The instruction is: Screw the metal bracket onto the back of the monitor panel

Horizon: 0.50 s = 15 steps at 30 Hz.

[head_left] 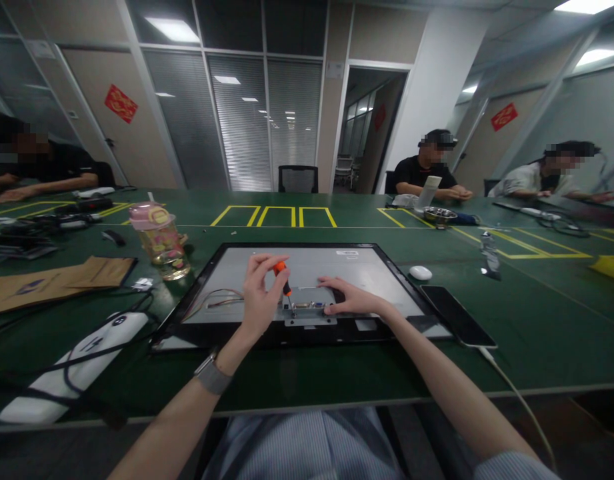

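Observation:
A flat display panel (307, 267) with a black frame lies on the green table, its grey metal back facing up. Near its front edge sits a small metal bracket (311, 321) with port connectors (311, 305). My left hand (261, 293) is closed around the handle of an orange and black screwdriver (285, 283), held upright with its tip down at the left part of the bracket. My right hand (357, 298) rests with fingers spread on the right side of the bracket. Thin coloured wires (214, 299) lie on the panel left of my left hand.
A phone (459, 315) on a charging cable and a white earbud case (420, 273) lie right of the panel. To the left are a pink-lidded bottle (161, 243), a paper bag (61, 283) and a white power strip (81, 367). Other people sit across the table.

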Motion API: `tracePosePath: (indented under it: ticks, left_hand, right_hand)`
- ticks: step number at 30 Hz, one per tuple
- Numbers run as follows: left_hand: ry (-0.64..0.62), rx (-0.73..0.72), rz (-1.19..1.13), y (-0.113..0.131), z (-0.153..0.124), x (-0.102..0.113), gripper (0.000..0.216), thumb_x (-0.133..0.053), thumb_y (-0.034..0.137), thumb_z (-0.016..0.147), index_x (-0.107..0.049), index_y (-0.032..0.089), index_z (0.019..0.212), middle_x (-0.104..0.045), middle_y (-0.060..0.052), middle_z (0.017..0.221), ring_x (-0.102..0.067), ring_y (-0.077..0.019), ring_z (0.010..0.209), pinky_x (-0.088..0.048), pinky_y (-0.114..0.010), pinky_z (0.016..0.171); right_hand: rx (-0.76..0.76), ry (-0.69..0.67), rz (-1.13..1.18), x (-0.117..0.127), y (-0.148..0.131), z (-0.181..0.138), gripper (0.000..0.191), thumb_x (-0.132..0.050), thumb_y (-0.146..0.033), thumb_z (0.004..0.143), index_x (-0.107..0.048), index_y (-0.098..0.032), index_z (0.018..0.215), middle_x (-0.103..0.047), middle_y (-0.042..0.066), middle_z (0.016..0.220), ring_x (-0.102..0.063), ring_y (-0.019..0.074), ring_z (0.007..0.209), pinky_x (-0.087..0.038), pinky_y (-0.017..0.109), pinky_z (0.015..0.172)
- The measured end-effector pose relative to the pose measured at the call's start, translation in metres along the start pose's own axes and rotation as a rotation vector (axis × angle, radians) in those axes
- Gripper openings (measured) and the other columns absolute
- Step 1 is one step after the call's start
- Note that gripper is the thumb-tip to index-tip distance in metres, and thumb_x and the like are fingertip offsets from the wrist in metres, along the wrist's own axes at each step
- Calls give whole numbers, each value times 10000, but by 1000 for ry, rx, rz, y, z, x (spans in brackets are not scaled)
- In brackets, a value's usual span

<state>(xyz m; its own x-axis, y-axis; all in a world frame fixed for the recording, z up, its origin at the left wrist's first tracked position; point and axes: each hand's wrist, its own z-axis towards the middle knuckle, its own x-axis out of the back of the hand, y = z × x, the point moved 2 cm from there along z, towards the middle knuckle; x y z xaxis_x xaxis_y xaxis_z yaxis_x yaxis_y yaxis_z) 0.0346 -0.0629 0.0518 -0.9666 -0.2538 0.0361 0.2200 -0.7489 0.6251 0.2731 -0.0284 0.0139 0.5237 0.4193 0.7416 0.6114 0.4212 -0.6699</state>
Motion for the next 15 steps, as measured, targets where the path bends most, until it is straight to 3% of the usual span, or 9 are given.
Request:
tracePosePath:
  ticks: [8, 13, 15]
  left_hand:
    - [-78, 40, -62, 2, 0, 0, 285, -433, 293, 970, -635, 224, 1159, -604, -59, 1003, -601, -162, 916, -483, -301, 835]
    - [-15, -12, 6, 0, 0, 0, 185, -594, 295, 893, -693, 234, 1036, -544, -37, 967, -557, -149, 890, -467, -273, 818]
    - [-3, 5, 16, 1, 0, 0, 194, -579, 295, 903, -687, 226, 1049, -549, -33, 925, -554, -142, 843, -470, -272, 794]
  right_hand:
    - [-8, -2, -8, 0, 1, 1, 832, -662, -673, 695, -467, -231, 1372, -317, 84, 1553, -272, 301, 1435, -193, 486, 1194]
    - [15, 2, -13, -1, 2, 1, 824, -656, -670, 701, -471, -216, 1362, -323, 99, 1549, -274, 285, 1437, -180, 478, 1198]
    - [6, 2, -11, -1, 2, 1, 823, -662, -664, 699, -469, -215, 1363, -316, 100, 1553, -267, 279, 1441, -177, 475, 1200]
